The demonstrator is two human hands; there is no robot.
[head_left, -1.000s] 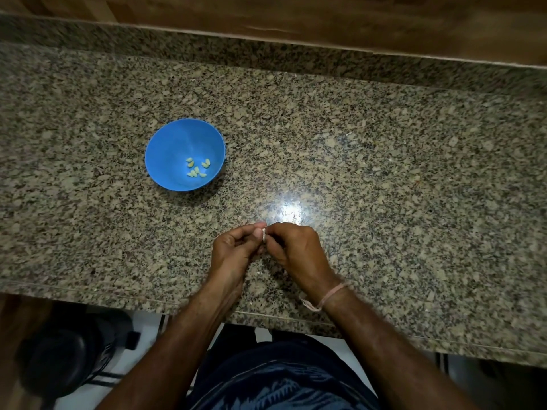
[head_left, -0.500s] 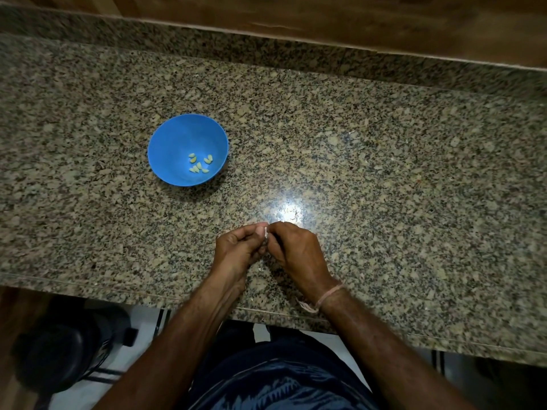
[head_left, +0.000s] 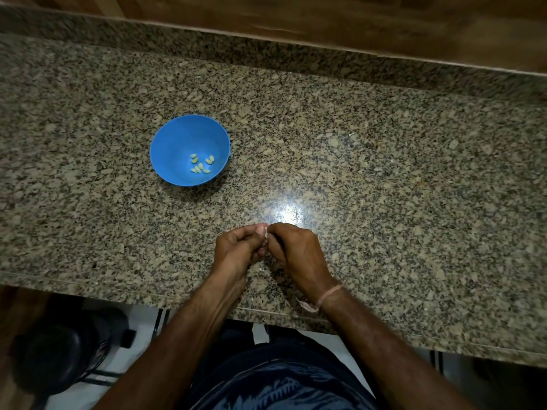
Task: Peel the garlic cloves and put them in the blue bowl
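Pinching clove (head_left: 267, 232) between curled fingertips of left hand (head_left: 236, 250) and right hand (head_left: 296, 250) near counter's (head_left: 384, 173) front edge, with bowl (head_left: 177, 137) back-left, nearer left hand; clove's axis too small to tell.

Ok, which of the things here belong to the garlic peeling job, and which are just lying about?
Part of the job:
blue bowl
peeled cloves lying in it
garlic clove, pinched between left hand and right hand

Just there:
granite counter
thread band on the right wrist
dark round object on the floor below the counter
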